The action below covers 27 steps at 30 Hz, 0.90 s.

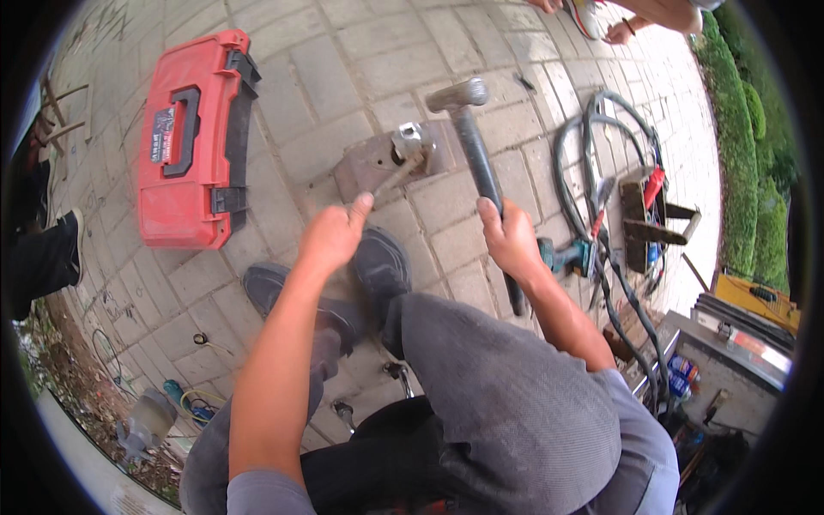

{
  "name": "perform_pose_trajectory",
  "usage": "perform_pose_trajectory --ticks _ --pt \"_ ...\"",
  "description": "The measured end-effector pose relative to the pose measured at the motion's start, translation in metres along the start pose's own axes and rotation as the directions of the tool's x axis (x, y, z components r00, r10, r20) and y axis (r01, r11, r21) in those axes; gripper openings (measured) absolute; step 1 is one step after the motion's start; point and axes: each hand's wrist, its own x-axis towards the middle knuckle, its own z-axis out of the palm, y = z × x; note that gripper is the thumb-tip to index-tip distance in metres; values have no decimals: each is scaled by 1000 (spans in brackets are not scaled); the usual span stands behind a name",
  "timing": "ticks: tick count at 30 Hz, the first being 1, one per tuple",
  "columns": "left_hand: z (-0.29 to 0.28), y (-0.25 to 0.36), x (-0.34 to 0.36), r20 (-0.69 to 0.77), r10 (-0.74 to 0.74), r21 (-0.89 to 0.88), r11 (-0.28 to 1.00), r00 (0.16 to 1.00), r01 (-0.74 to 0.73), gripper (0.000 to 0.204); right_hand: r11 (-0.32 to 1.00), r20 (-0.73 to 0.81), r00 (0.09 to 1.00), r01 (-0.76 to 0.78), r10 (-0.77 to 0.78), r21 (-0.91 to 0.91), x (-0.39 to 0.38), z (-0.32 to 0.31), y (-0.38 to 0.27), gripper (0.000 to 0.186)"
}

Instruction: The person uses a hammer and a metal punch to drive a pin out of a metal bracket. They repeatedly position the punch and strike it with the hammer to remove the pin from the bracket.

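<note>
My left hand [333,237] is closed on a thin brownish rod [396,178], with the thumb laid along it. Its far end reaches a shiny metal fitting [407,136], which sits at a hole in a rusty steel block [360,170] on the paving. Whether the rod touches the fitting I cannot tell. In my right hand [512,239] is a hammer [477,154], gripped midway along its dark handle. The hammer's worn head is raised, just right of the block.
A red toolbox [189,142] lies left on the brick paving [352,51]. At right are looped black hoses [590,129], a teal power tool [566,256] and an open tool carrier [635,210]. Other people's hands [618,33] and a shoe [584,17] show at top right; another person's leg [51,257] stands left.
</note>
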Motion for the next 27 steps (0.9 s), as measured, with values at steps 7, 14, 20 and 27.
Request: perform_pose_trajectory --ticks 7,14,20,27 --pt "7 1 -13 -5 -31 -60 998 999 31 84 992 -7 999 40 -40 116 -17 -2 7 58" --pt "5 -4 -13 -72 -40 -18 999 997 39 83 990 91 996 -30 17 138 -20 16 9 61" --pt "5 4 -14 -97 -80 32 996 992 84 81 999 80 997 -10 7 31 -18 21 3 59" --pt "-5 6 -12 -15 -119 55 991 993 120 81 999 39 999 -5 3 47 -21 21 -2 55"
